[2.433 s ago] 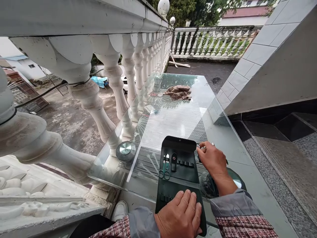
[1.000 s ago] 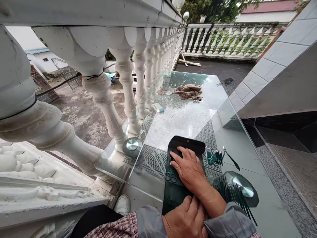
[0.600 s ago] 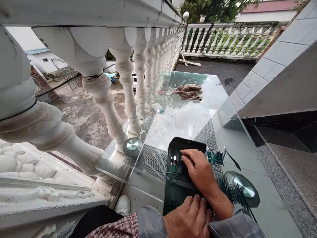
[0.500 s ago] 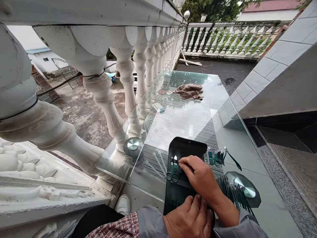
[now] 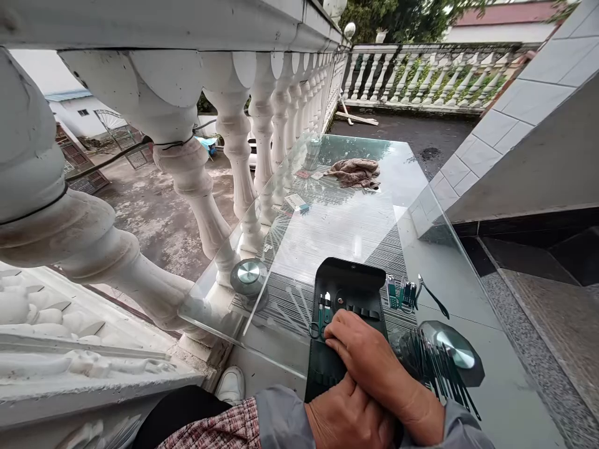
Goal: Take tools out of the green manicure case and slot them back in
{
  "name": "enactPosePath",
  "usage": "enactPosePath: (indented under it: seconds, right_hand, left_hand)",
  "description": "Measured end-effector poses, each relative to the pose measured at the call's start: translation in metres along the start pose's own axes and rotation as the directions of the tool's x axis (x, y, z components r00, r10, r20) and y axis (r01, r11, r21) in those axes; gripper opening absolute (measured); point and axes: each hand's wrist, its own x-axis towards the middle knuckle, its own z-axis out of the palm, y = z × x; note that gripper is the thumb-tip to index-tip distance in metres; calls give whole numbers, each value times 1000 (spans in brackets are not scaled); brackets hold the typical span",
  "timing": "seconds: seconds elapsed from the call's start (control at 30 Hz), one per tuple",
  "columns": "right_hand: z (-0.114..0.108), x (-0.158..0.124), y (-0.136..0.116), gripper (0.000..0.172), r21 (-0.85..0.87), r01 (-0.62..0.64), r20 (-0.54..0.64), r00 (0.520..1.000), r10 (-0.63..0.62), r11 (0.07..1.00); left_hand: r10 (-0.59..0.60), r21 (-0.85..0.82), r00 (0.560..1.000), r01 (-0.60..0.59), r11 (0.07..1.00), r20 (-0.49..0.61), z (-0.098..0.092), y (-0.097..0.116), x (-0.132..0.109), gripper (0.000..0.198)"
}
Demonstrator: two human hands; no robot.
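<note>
A black manicure case (image 5: 350, 273) lies unfolded on the glass table. Under a band in its left part sit small green-handled scissors (image 5: 316, 329) and a slim green tool with a pale tip (image 5: 327, 300). My right hand (image 5: 367, 352) is closed, its fingertips bent down at the lower end of these tools; whatever they pinch is hidden. Curled over the lower part of the case, my left hand (image 5: 344, 415) touches the right wrist from below, and its fingertips cannot be seen. Right of the case stand green nail clippers (image 5: 402, 293) and green-handled nippers (image 5: 433, 296).
Several thin dark tools (image 5: 442, 368) lie in a bunch by my right forearm. A crumpled brown cloth (image 5: 354, 173) and a small box (image 5: 296, 202) rest farther up the glass table (image 5: 327, 231). White balusters (image 5: 238, 143) line the left side.
My right hand has moved down from the upper tips of the tools to their lower ends, uncovering empty loops in the case. My left hand has shifted slightly downward.
</note>
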Motion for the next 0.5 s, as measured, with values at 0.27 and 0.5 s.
enactPosePath:
  seconds: [0.27, 0.5]
  right_hand:
    - [-5, -1, -8, 20, -23, 149, 60, 987, -147, 989]
    - [-25, -9, -9, 18, 311, 110, 2, 993, -117, 944]
  left_hand:
    - [30, -52, 996, -26, 998, 87, 4, 0, -7, 22]
    - [35, 3, 991, -35, 999, 128, -3, -3, -5, 28]
